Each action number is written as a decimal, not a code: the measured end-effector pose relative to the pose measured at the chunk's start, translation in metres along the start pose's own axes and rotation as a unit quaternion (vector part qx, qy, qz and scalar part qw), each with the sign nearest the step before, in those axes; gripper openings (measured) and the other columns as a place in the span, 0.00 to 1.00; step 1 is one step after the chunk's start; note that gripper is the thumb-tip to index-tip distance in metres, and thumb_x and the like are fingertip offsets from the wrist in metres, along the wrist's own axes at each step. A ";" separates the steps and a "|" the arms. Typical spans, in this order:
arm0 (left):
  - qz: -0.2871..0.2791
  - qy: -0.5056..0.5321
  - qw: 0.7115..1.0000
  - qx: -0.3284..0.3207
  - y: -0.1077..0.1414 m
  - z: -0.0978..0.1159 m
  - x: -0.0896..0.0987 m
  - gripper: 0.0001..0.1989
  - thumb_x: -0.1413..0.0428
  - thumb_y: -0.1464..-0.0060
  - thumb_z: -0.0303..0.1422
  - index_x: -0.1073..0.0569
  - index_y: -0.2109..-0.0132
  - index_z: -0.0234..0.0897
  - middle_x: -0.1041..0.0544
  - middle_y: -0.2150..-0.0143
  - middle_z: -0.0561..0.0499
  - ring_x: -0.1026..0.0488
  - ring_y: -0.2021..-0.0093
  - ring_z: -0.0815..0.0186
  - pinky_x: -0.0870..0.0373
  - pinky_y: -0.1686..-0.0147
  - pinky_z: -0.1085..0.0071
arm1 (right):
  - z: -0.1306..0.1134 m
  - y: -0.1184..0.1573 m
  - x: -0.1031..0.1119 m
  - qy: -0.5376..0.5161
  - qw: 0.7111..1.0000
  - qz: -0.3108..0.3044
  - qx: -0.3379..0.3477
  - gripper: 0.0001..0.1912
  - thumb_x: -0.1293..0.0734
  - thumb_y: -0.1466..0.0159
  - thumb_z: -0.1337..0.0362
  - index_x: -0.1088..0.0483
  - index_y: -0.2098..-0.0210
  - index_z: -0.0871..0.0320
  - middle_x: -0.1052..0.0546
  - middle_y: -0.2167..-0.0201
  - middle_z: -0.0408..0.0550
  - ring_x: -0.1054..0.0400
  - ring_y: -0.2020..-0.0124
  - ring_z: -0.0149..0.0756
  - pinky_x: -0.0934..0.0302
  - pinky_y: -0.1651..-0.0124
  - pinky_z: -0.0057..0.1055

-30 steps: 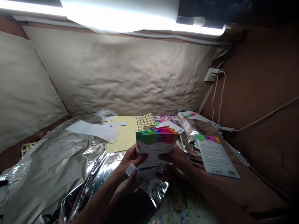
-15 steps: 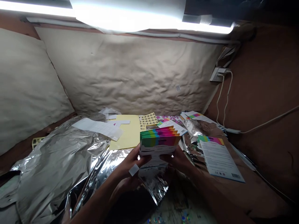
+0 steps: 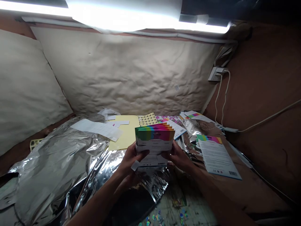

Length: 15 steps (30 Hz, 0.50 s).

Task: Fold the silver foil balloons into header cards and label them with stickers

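A stack of printed cards (image 3: 154, 147) with rainbow-coloured top edges stands nearly upright in the middle, its several top edges slightly fanned. My left hand (image 3: 131, 157) grips the stack's left side, thumb across the front card. On the right side, my right hand (image 3: 180, 157) holds it the same way. A small white label (image 3: 135, 165) is stuck on or near my left hand. Below the cards hangs a piece of silvery film (image 3: 156, 182). Another printed card (image 3: 217, 157) lies to the right of my right hand.
Crumpled silver film (image 3: 56, 163) covers the left side. A yellow sheet (image 3: 127, 131), a white label strip (image 3: 96, 129) and a sticker sheet (image 3: 148, 119) lie behind. More cards (image 3: 199, 116) rest at the back right, near a cable and wall socket (image 3: 216, 74).
The card stack has tilted up, showing more of the front card's printed face, and both hands have turned with it. The whole view has shifted slightly.
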<state>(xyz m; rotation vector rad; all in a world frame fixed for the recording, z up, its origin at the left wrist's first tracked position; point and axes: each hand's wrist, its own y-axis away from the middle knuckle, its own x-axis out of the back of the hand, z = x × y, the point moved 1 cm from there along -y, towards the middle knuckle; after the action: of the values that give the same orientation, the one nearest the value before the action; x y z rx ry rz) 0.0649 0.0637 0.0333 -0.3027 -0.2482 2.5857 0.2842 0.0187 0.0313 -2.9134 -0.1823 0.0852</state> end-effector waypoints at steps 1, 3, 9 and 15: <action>-0.002 0.003 1.000 0.003 -0.001 -0.001 0.001 0.20 0.35 0.49 0.36 0.26 0.51 0.35 0.20 0.54 0.44 0.23 0.56 0.54 0.26 0.59 0.63 | 0.002 -0.002 0.002 -0.004 1.000 0.006 0.001 0.32 0.24 0.45 0.55 0.37 0.45 0.52 0.22 0.53 0.49 0.26 0.54 0.44 0.30 0.54 0.38; -0.003 0.001 1.000 0.011 -0.003 -0.003 0.003 0.21 0.34 0.50 0.36 0.26 0.50 0.35 0.19 0.55 0.43 0.22 0.58 0.54 0.25 0.59 0.63 | 0.008 -0.006 0.002 -0.010 0.999 0.034 0.004 0.28 0.25 0.44 0.51 0.34 0.49 0.53 0.21 0.57 0.49 0.25 0.58 0.44 0.30 0.57 0.38; 0.035 -0.011 0.999 0.017 -0.005 -0.002 -0.003 0.23 0.30 0.58 0.34 0.24 0.53 0.34 0.18 0.59 0.44 0.21 0.59 0.55 0.24 0.61 0.65 | 0.016 -0.015 -0.013 0.054 0.984 0.162 0.047 0.24 0.24 0.47 0.55 0.31 0.55 0.55 0.20 0.61 0.48 0.26 0.62 0.43 0.31 0.63 0.34; 0.120 0.039 0.992 0.003 0.003 0.004 -0.027 0.23 0.29 0.61 0.31 0.22 0.55 0.33 0.17 0.60 0.44 0.20 0.61 0.56 0.23 0.63 0.67 | 0.011 -0.007 -0.025 0.083 0.977 0.191 0.055 0.22 0.24 0.47 0.57 0.32 0.56 0.55 0.21 0.63 0.46 0.27 0.64 0.41 0.32 0.65 0.32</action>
<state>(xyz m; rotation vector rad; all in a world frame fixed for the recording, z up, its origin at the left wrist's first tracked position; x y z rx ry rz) 0.0850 0.0468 0.0404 -0.4557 -0.1868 2.8031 0.2578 0.0251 0.0233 -2.7862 0.3971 -0.0838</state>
